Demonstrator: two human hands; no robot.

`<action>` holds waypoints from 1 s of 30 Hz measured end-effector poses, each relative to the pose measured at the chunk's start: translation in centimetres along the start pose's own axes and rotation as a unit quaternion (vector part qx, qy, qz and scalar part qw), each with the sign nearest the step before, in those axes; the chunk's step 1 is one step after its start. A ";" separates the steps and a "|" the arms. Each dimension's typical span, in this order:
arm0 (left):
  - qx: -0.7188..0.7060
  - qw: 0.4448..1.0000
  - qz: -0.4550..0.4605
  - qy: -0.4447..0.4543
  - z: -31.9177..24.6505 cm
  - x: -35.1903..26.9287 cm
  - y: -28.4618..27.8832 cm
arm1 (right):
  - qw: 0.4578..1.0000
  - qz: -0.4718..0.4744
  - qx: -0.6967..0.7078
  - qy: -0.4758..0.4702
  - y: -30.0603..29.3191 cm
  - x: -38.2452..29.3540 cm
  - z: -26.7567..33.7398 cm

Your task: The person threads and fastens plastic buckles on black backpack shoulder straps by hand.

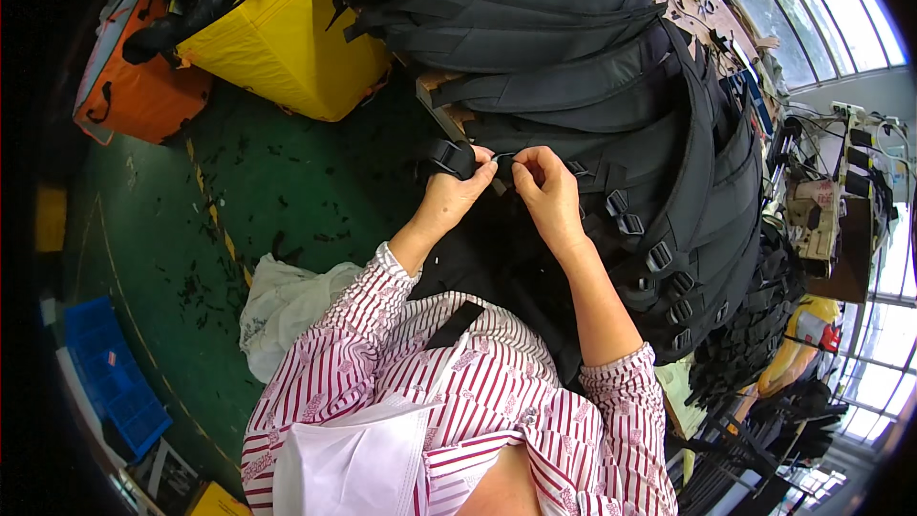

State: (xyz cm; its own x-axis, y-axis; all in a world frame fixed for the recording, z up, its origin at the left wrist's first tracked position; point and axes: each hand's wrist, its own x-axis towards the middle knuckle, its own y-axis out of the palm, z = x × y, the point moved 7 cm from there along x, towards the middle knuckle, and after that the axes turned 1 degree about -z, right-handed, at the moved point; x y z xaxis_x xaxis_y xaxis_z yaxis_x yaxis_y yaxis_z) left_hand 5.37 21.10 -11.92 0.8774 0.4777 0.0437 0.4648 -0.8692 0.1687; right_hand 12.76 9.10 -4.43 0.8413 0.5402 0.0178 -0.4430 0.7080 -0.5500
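My left hand (455, 193) and my right hand (546, 190) are raised close together in front of my chest. A black webbing strap with a plastic buckle (450, 155) rests over the left hand, which pinches part of it between thumb and finger. The right thumb and forefinger close on a small black fabric piece (506, 169) between the hands. A thin pale sliver shows at the fingertips, too small to identify. Just beyond my hands lies a large stack of black padded shoulder straps (559, 79), with several plastic buckles (659, 256) hanging along its near side.
The straps lie on a wooden table, its corner (438, 104) just beyond my left hand. Yellow (286, 43) and orange (143, 79) fabric bins stand far left. Black scraps litter the green floor (286, 193). A blue crate (114, 373) lies left; a sewing machine (813, 218) stands right.
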 end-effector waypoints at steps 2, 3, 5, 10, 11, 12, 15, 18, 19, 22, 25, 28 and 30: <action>-0.002 1.000 0.000 0.000 -0.2 -0.1 0.1 | 1.000 0.000 -0.008 -0.003 0.0 0.0 -0.1; -0.003 1.000 0.000 0.001 -0.3 -0.1 0.1 | 1.000 0.000 -0.009 -0.002 0.0 -0.1 0.0; 0.003 1.000 0.004 -0.002 -0.3 -0.1 0.2 | 1.000 -0.005 -0.020 -0.015 -0.2 -0.2 0.4; -0.001 1.000 0.009 -0.003 -0.3 -0.2 0.1 | 0.998 -0.011 -0.038 -0.041 0.2 -0.3 0.6; -0.019 1.000 0.009 -0.020 0.0 -0.3 0.0 | 0.998 -0.011 -0.045 -0.042 0.3 -0.3 0.6; -0.036 0.999 0.009 -0.033 0.2 -0.3 -0.1 | 0.998 -0.010 -0.045 -0.044 0.3 -0.3 0.8; -0.004 1.000 0.004 0.017 -0.3 -0.1 0.1 | 0.998 -0.010 -0.043 -0.052 0.3 -0.3 0.8; -0.012 1.000 0.021 -0.013 -0.2 0.3 0.3 | 0.998 -0.010 -0.047 -0.043 0.2 -0.2 0.7; -0.002 0.999 0.028 -0.018 -0.3 0.3 0.4 | 0.998 -0.008 -0.045 -0.046 0.4 -0.1 0.7; -0.005 1.000 -0.003 -0.006 -0.4 0.0 -0.6 | 0.997 0.000 -0.053 -0.060 1.3 0.1 0.9; 0.060 0.997 -0.023 0.033 -0.8 -0.1 -0.5 | 0.997 0.004 -0.058 -0.047 0.9 -0.5 0.7; -0.013 1.000 -0.016 0.004 0.7 -0.4 0.6 | 0.999 0.000 -0.042 -0.020 0.4 -1.1 0.5; 0.040 0.999 -0.017 0.017 0.4 -0.4 0.9 | 0.998 0.000 -0.056 -0.017 0.0 -1.2 -0.7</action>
State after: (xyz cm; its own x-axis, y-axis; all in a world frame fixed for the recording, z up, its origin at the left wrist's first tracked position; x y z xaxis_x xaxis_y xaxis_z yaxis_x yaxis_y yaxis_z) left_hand 5.47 20.08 -12.17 0.8567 0.5108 0.0722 0.5043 -0.8587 0.0916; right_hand 11.97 8.15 -5.08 0.8294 0.5568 0.0449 -0.4041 0.6535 -0.6400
